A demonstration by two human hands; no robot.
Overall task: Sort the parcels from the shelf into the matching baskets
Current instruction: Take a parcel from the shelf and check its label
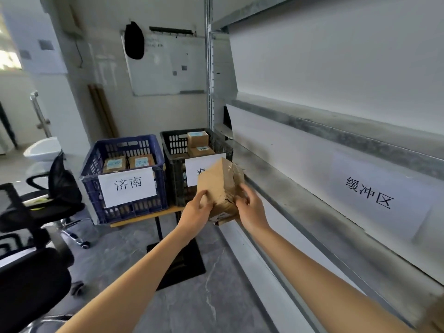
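A brown cardboard parcel [221, 186] wrapped in clear tape is held tilted in the air in front of the baskets. My left hand [195, 211] grips its left side and my right hand [249, 210] grips its right side. Behind it stands a blue basket [91, 174] with a white label reading 济南 and two parcels inside. Beside that is a black basket [171, 150], its white label partly hidden by the held parcel, also with two parcels inside. The grey metal shelf [312, 212] runs along the right, with a sign reading 缓冲区.
Both baskets rest on a small wooden table [144, 216] with a black leg. Black office chairs [43, 203] stand at the left. A whiteboard [165, 66] hangs on the far wall. A brown parcel corner [434, 313] shows at the bottom right on the shelf.
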